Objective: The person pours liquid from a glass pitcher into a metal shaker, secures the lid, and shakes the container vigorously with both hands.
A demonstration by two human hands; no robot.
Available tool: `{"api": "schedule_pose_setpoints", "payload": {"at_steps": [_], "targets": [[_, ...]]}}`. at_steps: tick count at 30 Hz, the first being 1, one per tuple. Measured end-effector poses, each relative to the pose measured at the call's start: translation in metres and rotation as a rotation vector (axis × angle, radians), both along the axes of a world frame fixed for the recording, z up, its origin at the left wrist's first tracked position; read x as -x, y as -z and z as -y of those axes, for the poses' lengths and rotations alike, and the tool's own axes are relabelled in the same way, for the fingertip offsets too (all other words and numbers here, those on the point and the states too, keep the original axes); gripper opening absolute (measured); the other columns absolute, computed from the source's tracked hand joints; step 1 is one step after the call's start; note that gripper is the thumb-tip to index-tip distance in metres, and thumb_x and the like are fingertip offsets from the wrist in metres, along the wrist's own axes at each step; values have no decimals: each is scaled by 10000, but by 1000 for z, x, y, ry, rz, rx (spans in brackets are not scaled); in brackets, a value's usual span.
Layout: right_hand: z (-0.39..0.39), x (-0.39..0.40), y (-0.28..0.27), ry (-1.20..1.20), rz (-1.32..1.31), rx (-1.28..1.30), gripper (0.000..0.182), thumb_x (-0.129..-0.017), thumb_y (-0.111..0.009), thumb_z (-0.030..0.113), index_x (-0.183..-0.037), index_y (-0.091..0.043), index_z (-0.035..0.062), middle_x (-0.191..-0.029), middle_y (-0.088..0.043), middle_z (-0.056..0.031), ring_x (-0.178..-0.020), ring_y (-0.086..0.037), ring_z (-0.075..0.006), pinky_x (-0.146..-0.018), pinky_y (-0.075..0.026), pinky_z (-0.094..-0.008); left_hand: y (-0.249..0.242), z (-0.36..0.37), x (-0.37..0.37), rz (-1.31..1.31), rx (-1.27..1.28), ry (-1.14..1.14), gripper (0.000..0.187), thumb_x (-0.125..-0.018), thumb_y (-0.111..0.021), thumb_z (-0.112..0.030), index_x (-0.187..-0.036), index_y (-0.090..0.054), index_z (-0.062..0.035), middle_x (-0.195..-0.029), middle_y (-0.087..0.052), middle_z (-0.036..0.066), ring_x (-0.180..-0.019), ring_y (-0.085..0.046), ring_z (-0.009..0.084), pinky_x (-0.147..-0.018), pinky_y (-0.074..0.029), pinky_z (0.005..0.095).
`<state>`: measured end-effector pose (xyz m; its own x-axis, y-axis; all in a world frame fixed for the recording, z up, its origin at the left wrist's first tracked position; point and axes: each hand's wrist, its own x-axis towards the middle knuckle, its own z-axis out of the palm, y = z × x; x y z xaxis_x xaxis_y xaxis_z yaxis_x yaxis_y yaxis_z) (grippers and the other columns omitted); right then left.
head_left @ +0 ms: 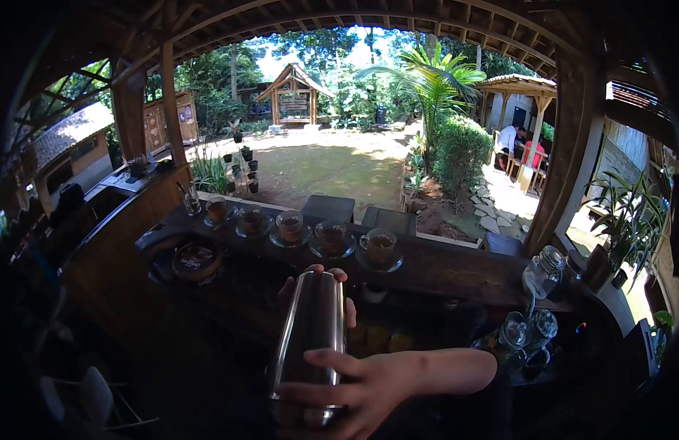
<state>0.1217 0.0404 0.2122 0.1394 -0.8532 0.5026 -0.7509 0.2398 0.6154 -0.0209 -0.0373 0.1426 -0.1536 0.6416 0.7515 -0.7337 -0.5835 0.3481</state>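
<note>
A shiny metal cocktail shaker (310,323) is in both my hands, tilted with its far end toward the counter. My left hand (287,291) wraps the far end from behind; only some fingertips and part of the hand show. My right hand (347,389) grips the near end, its fingers across the metal and its forearm coming in from the right. Beyond the shaker, several glass cups of brown drink, such as this cup (377,248), stand in a row, most on saucers (379,262). The shaker's contents are hidden.
The dark wooden counter (457,268) runs across in front. A round tin (196,261) sits left, a glass jar (543,273) and glassware (515,331) right. Stools (328,208) stand beyond the counter. People (509,139) sit far right. A white chair (96,394) is lower left.
</note>
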Motion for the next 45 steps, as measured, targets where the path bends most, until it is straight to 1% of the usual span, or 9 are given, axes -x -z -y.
{"api": "schedule_pose_setpoints", "payload": {"at_steps": [2,8,15,22,27,30,37,42,45], "targets": [[-4,-4,0,-37,105,55,360,-819,-589,268,-1164,-489,297,-1303,-448,54,-1175,-487,-371,-936,-366,-600,2,1,-9,-196,-138,-71,482,-948,-370,-482,-1368,-364,-245,-1197,-522,29,-1000,-562,303,-742,-530,353],[-52,53,3,205,687,745,720,-616,-825,200,-1234,-457,198,-1285,-447,-146,-1161,-464,-412,-923,-424,-527,33,-38,-20,524,399,-30,384,-879,-555,-404,-1198,-513,-194,-1046,-596,52,-1004,-583,201,-790,-530,360],[1,-23,4,-20,70,69,309,-814,-570,328,-1119,-521,324,-1288,-466,29,-1176,-472,-380,-927,-378,-594,12,-14,-21,-25,-229,25,515,-947,-355,-477,-1345,-382,-151,-1336,-352,156,-922,-533,516,-692,-527,539],[-36,59,-2,149,515,696,633,-636,-796,160,-1189,-494,232,-1270,-465,-137,-1149,-466,-430,-897,-442,-537,36,-45,6,367,108,-190,393,-937,-486,-350,-1286,-433,-179,-1290,-479,19,-1193,-456,188,-1018,-367,379],[24,0,6,39,111,40,407,-771,-633,299,-1157,-507,337,-1323,-445,15,-1219,-424,-415,-970,-318,-618,10,3,9,-129,-173,-104,489,-973,-262,-475,-1337,-402,-180,-1304,-366,130,-810,-552,384,-461,-457,347],[26,11,7,15,106,68,459,-722,-657,269,-1156,-508,292,-1316,-447,13,-1189,-445,-374,-918,-384,-612,15,5,20,-39,-224,58,532,-945,-354,-489,-1354,-377,-149,-1328,-348,168,-939,-542,479,-720,-528,493],[-15,84,12,192,546,671,613,-704,-758,172,-1240,-479,278,-1294,-439,-136,-1169,-439,-423,-917,-418,-537,40,3,39,376,302,58,512,-950,-301,-517,-1336,-411,-201,-1313,-374,113,-931,-533,432,-646,-494,432],[46,29,-2,114,93,84,241,-851,-541,379,-1085,-491,350,-1258,-451,70,-1190,-451,-312,-855,-385,-590,20,8,46,-103,-130,80,485,-960,-274,-508,-1315,-437,-222,-1282,-382,80,-905,-535,408,-558,-459,401],[16,40,4,157,155,268,504,-712,-669,216,-1166,-493,345,-1329,-441,-18,-1200,-432,-414,-918,-402,-598,26,-13,46,158,91,358,478,-933,-382,-477,-1292,-435,-166,-1258,-424,151,-978,-551,459,-730,-544,517]]}}
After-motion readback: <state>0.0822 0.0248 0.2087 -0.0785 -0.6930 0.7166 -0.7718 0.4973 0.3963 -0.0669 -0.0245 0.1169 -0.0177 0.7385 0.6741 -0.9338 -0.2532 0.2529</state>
